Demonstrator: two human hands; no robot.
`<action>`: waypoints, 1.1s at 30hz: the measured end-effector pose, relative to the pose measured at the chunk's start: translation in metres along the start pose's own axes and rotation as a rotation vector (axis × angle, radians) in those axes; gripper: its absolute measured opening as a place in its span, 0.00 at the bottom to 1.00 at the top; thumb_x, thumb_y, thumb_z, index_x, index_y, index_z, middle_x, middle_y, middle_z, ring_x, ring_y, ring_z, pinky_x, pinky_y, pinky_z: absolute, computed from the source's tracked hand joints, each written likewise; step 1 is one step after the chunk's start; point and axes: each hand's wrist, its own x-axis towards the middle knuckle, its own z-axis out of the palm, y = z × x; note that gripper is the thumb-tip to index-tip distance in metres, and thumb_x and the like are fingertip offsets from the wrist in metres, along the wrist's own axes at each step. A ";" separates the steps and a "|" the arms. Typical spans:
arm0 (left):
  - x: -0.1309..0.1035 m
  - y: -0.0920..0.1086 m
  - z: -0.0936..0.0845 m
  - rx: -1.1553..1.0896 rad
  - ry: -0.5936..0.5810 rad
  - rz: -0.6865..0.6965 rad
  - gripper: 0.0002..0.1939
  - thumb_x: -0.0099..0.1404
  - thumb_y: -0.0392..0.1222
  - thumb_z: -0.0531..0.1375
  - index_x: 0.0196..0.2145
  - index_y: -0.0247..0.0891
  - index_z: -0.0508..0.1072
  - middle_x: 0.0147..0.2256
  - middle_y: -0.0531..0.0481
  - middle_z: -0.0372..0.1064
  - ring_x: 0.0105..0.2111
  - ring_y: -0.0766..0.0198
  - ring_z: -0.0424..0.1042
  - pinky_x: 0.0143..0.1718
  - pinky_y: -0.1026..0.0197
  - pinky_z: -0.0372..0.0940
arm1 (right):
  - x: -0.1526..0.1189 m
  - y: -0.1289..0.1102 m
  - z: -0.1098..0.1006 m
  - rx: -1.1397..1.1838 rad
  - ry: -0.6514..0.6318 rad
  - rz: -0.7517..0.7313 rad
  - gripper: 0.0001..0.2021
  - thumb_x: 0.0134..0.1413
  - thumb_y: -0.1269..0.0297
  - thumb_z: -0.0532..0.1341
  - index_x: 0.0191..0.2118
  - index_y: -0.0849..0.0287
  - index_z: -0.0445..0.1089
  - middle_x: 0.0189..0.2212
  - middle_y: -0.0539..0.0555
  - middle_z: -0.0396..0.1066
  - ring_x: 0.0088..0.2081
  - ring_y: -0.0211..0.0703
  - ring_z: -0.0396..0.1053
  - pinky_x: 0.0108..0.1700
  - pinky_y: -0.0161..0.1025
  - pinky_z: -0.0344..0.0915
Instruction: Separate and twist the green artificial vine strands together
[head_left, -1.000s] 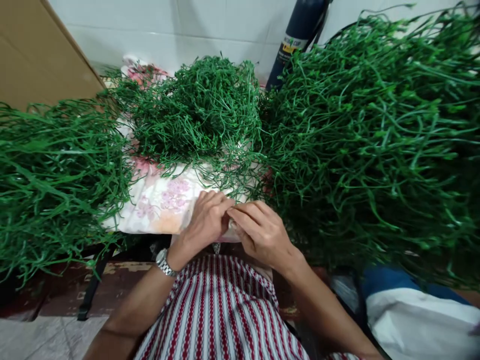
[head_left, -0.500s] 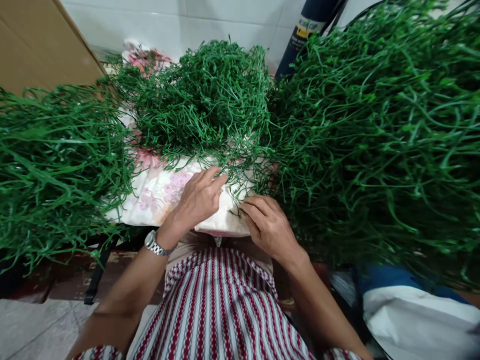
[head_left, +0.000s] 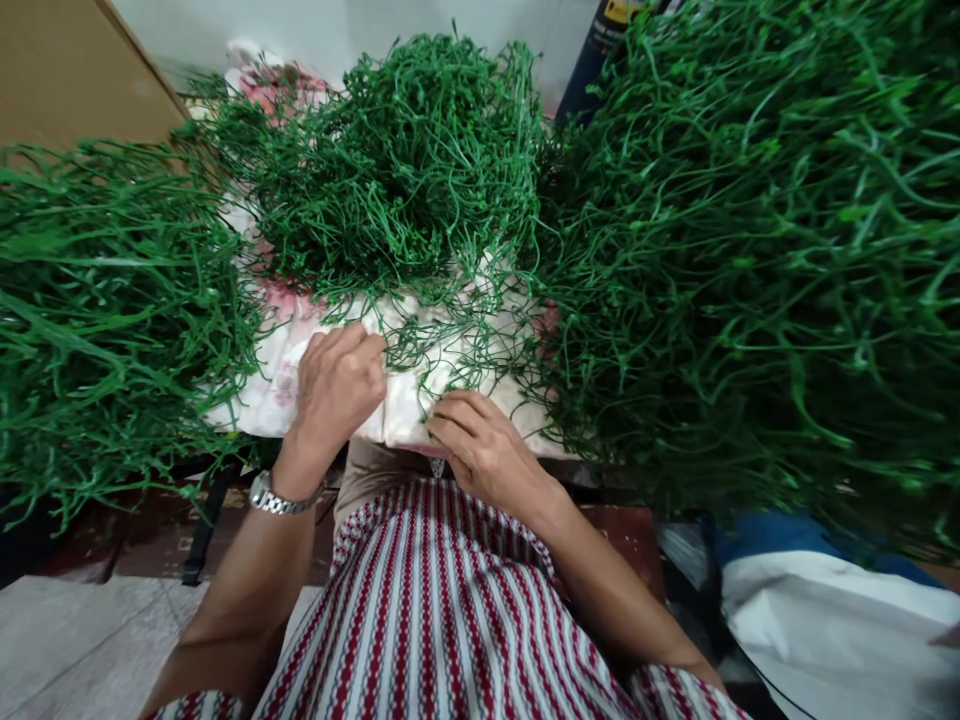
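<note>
My left hand, a metal-banded watch on its wrist, is closed over the pale floral cloth. Its fingertips are turned away, so what they grip is hidden. Nearer the cloth's front edge, my right hand pinches the end of a thin green plastic-looking stem. Loose branching stems lie spread on the cloth just beyond both hands. Behind them rises a tangled heap of the same green stems.
Large piles of green stems flank the cloth, one left and a taller one right. A cardboard panel stands back left, a dark cylinder at the back. A white and blue bag sits lower right.
Both hands have moved left across the cloth, the left one further from the loose stems. More stems now lie spread out on the cloth. The view has shifted slightly.
</note>
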 end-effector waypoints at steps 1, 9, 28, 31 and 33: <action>-0.003 -0.006 -0.002 -0.003 0.026 -0.019 0.09 0.58 0.34 0.52 0.29 0.39 0.72 0.29 0.48 0.69 0.33 0.57 0.68 0.34 0.56 0.57 | 0.001 0.002 -0.001 -0.041 0.005 0.025 0.10 0.57 0.75 0.52 0.42 0.62 0.68 0.42 0.58 0.69 0.50 0.47 0.61 0.52 0.47 0.62; -0.028 -0.012 -0.001 -0.166 0.025 0.039 0.09 0.57 0.31 0.54 0.30 0.39 0.73 0.30 0.49 0.70 0.33 0.60 0.67 0.36 0.57 0.58 | 0.002 0.010 -0.019 -0.378 0.056 0.305 0.06 0.57 0.69 0.55 0.37 0.61 0.69 0.37 0.55 0.73 0.46 0.49 0.64 0.50 0.48 0.55; -0.051 -0.011 -0.017 -0.847 -0.012 -0.099 0.07 0.60 0.38 0.55 0.32 0.39 0.73 0.33 0.47 0.70 0.36 0.62 0.70 0.38 0.57 0.67 | 0.053 0.015 -0.017 -0.393 0.005 0.081 0.10 0.61 0.64 0.51 0.38 0.59 0.68 0.40 0.55 0.70 0.41 0.48 0.60 0.40 0.44 0.53; -0.051 0.002 -0.037 -0.599 0.227 -0.179 0.13 0.61 0.38 0.54 0.43 0.42 0.70 0.41 0.47 0.69 0.45 0.58 0.68 0.47 0.53 0.64 | 0.058 0.010 -0.023 -0.427 0.072 0.049 0.11 0.63 0.64 0.49 0.36 0.59 0.68 0.36 0.54 0.70 0.38 0.46 0.60 0.39 0.43 0.52; -0.049 0.015 -0.049 -0.389 0.282 -0.113 0.20 0.58 0.39 0.57 0.49 0.42 0.66 0.47 0.44 0.66 0.51 0.53 0.63 0.54 0.48 0.57 | 0.061 0.004 -0.022 -0.427 0.092 0.008 0.13 0.63 0.65 0.47 0.36 0.59 0.67 0.33 0.53 0.69 0.36 0.45 0.60 0.39 0.43 0.52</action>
